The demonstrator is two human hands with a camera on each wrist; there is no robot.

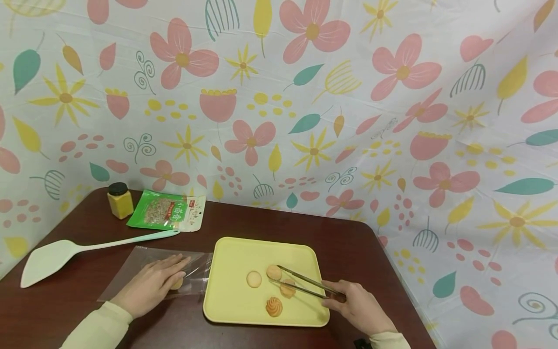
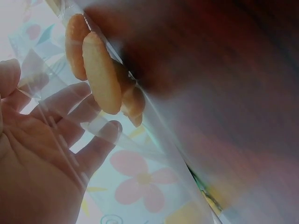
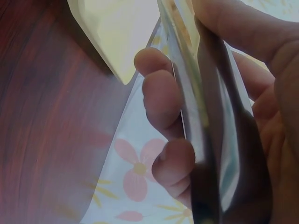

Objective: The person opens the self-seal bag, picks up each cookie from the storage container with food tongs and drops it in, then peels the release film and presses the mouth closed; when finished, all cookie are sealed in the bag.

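Observation:
My left hand [image 1: 150, 281] lies over a clear plastic bag [image 1: 126, 271] with its fingers extended. Cookies [image 2: 103, 77] show through the film in the left wrist view, just beyond the fingertips. In my right hand [image 1: 359, 305] I grip metal tongs [image 1: 307, 279], whose arms stand apart over a yellow tray [image 1: 226, 308]. Between the tong tips sits a round cookie [image 1: 274, 272]; whether they touch it I cannot tell. The lower arm crosses above a browner cookie [image 1: 287, 289]. Another pale round cookie [image 1: 254, 279] and a swirled cookie [image 1: 274, 307] lie on the tray.
A mint-green spatula [image 1: 54, 259] lies at the left of the dark table [image 1: 261, 218]. Behind it are a yellow jar [image 1: 120, 201] with a black lid and a green packet [image 1: 165, 211]. A flowered curtain [image 1: 279, 116] rises along the table's back and right sides.

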